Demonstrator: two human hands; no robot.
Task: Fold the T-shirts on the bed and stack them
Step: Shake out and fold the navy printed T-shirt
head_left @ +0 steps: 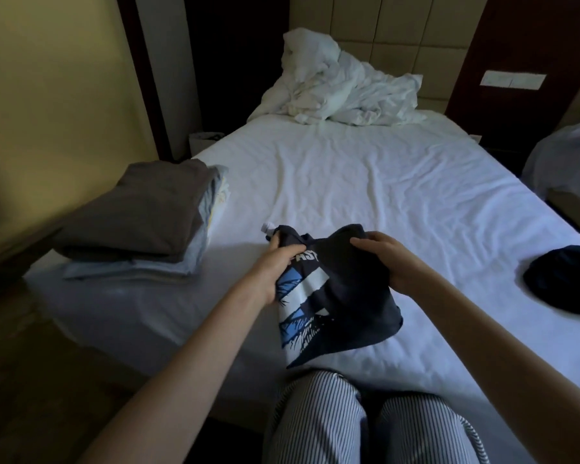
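A dark navy T-shirt (pixel 349 306) with a blue and white print hangs bunched above the near edge of the bed (pixel 365 182). My left hand (pixel 277 262) grips its upper left part, near a white tag. My right hand (pixel 385 259) holds the cloth at the upper right, fingers curled over the edge. A stack of folded shirts (pixel 138 222), brown-grey on top and pale blue below, lies on the bed's left corner. Another dark garment (pixel 566 283) lies crumpled at the right edge.
A rumpled white duvet (pixel 342 85) is heaped at the headboard. A second bed (pixel 563 159) stands at the far right. My knees in striped trousers (pixel 365 426) press against the bed's near edge. A yellow wall runs along the left.
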